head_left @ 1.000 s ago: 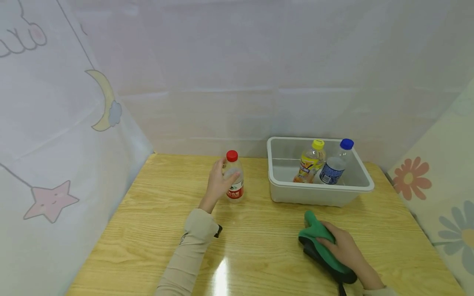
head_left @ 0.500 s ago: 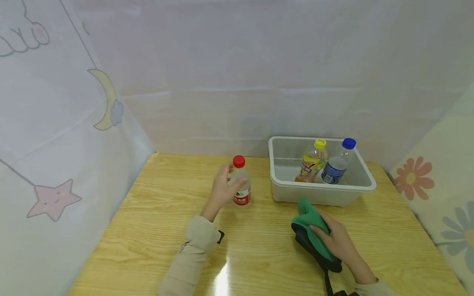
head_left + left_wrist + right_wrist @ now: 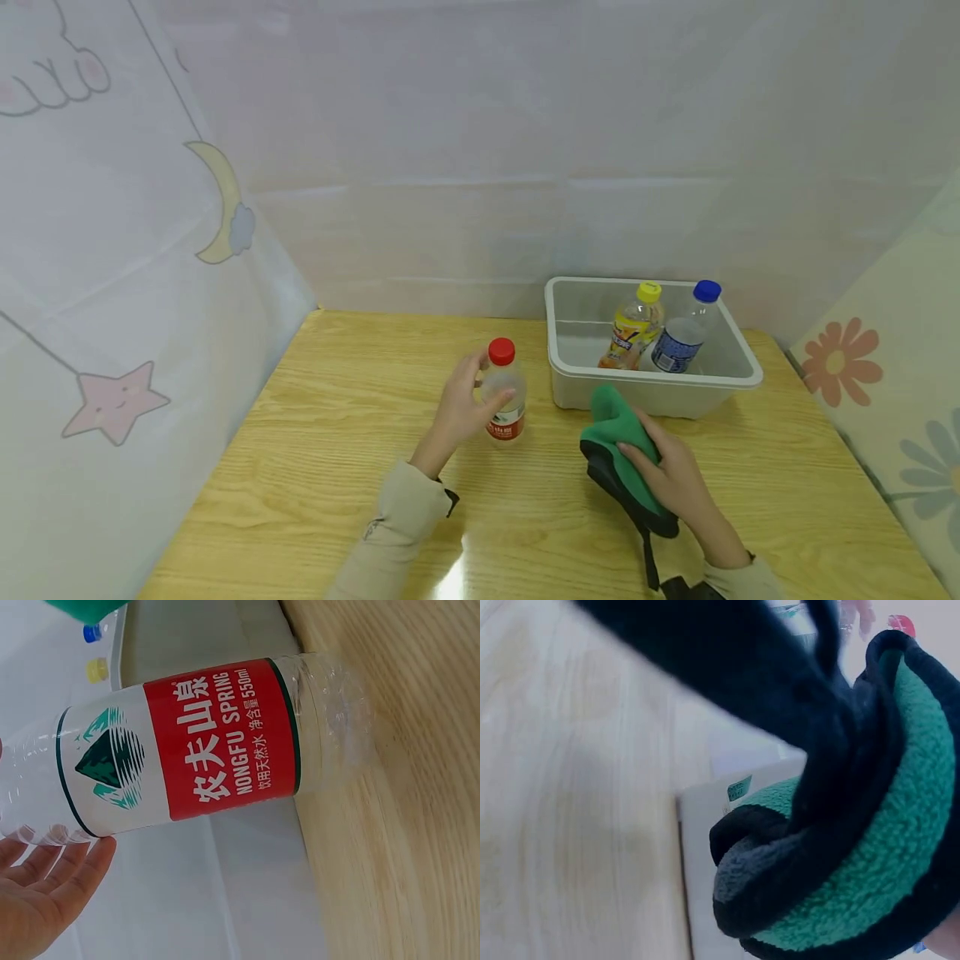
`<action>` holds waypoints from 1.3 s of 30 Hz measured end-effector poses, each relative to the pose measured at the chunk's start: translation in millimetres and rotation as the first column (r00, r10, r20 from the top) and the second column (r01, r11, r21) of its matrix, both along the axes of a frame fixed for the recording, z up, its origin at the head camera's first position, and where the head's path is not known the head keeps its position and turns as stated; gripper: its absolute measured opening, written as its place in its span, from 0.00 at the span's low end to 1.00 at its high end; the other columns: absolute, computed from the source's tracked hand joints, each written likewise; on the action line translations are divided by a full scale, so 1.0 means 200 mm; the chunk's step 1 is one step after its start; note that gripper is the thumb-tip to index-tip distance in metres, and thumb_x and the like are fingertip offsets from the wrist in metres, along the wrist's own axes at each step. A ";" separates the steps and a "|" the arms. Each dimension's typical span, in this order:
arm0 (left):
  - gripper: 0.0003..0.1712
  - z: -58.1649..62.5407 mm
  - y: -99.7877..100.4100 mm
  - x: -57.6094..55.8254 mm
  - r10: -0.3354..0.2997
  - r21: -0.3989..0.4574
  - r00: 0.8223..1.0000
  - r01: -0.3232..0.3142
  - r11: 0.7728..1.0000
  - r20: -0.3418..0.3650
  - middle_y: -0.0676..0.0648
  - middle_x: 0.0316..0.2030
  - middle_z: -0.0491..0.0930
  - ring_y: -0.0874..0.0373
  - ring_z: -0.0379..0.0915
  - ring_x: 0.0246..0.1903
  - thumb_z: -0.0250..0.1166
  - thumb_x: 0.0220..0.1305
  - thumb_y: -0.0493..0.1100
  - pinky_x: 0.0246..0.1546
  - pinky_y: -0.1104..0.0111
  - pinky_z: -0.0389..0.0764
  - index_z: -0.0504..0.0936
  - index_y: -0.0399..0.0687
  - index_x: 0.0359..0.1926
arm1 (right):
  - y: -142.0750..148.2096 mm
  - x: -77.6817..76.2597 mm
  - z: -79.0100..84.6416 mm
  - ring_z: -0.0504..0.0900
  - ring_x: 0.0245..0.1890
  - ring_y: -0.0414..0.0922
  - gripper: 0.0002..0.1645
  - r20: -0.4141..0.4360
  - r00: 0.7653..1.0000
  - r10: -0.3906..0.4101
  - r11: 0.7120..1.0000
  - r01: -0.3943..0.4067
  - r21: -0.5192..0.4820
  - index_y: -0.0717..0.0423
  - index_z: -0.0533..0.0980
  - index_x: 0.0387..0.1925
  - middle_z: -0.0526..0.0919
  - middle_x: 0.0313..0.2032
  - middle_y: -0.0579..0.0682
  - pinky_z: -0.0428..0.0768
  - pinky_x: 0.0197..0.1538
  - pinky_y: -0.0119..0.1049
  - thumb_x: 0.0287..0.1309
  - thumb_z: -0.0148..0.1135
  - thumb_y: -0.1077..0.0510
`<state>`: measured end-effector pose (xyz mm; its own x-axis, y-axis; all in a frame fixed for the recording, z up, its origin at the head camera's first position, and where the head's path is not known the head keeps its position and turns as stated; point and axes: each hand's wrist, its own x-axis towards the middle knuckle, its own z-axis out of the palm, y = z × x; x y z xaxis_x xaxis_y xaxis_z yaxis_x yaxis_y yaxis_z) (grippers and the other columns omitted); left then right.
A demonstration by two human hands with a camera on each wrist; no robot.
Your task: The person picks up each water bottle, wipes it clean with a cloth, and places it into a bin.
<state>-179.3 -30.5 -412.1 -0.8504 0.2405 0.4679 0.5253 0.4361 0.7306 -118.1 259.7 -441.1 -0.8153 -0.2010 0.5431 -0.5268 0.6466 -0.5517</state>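
My left hand (image 3: 467,402) grips a clear plastic water bottle (image 3: 506,427) around its upper part, thumb on the near side. The bottle stands upright, has a red cap and a red and white label, and its base is close over the table in the left wrist view. My right hand (image 3: 673,473) holds a folded green terry cloth (image 3: 617,423) with black edging and a dangling black strap. Thumb and fingers clasp it from the right side. In the right wrist view the cloth (image 3: 900,847) covers most of that hand.
Behind the right hand stands a grey-white plastic bin (image 3: 585,372). Leaning inside are a yellow-capped bottle (image 3: 628,333) and a blue-capped bottle (image 3: 677,343). The wooden table (image 3: 322,433) reaches back to a pale patterned curtain (image 3: 450,167).
My left hand has brought the water bottle right and nearer to me. My right hand has moved the green cloth left and slightly away from me, closer to the bin's front.
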 end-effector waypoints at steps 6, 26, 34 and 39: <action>0.33 -0.02 0.02 0.05 -0.025 -0.008 1.000 0.025 1.000 0.004 0.42 0.49 0.71 0.49 0.68 0.48 0.66 0.56 0.46 0.42 0.63 0.78 0.65 0.34 0.57 | -0.03 -0.01 0.04 0.78 0.41 0.46 0.37 -0.031 0.999 0.013 0.999 -0.014 -0.034 0.65 0.67 0.58 0.78 0.46 0.63 0.67 0.43 0.17 0.41 0.66 0.74; 0.33 -0.05 0.04 0.13 -0.157 -0.027 0.987 0.157 0.987 -0.017 0.41 0.51 0.72 0.50 0.69 0.49 0.69 0.52 0.42 0.43 0.67 0.78 0.66 0.35 0.57 | -0.13 -0.04 0.13 0.77 0.45 0.56 0.40 -0.085 0.989 0.118 0.993 -0.115 0.031 0.62 0.62 0.63 0.75 0.51 0.64 0.71 0.47 0.29 0.45 0.65 0.71; 0.29 -0.05 0.04 0.13 -0.175 0.000 0.983 0.175 0.985 -0.059 0.43 0.50 0.72 0.51 0.70 0.48 0.60 0.61 0.51 0.43 0.65 0.78 0.68 0.36 0.56 | -0.19 -0.07 0.15 0.75 0.47 0.55 0.39 -0.107 0.977 0.182 0.981 -0.174 0.079 0.63 0.61 0.63 0.74 0.52 0.63 0.73 0.42 0.46 0.47 0.63 0.70; 0.28 -0.04 0.04 0.13 -0.161 -0.004 0.981 0.162 0.987 -0.104 0.45 0.47 0.72 0.52 0.69 0.46 0.55 0.63 0.56 0.40 0.63 0.79 0.71 0.40 0.55 | -0.24 -0.08 0.18 0.73 0.51 0.57 0.39 -0.098 0.973 0.208 0.975 -0.198 0.100 0.64 0.62 0.62 0.72 0.54 0.62 0.73 0.47 0.50 0.47 0.64 0.71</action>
<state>-153.0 -22.9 -420.3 -0.7474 0.3684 0.5528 0.6615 0.3365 0.6702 -133.6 210.9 -405.3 -0.6904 -0.4073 0.5979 -0.7050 0.5640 -0.4299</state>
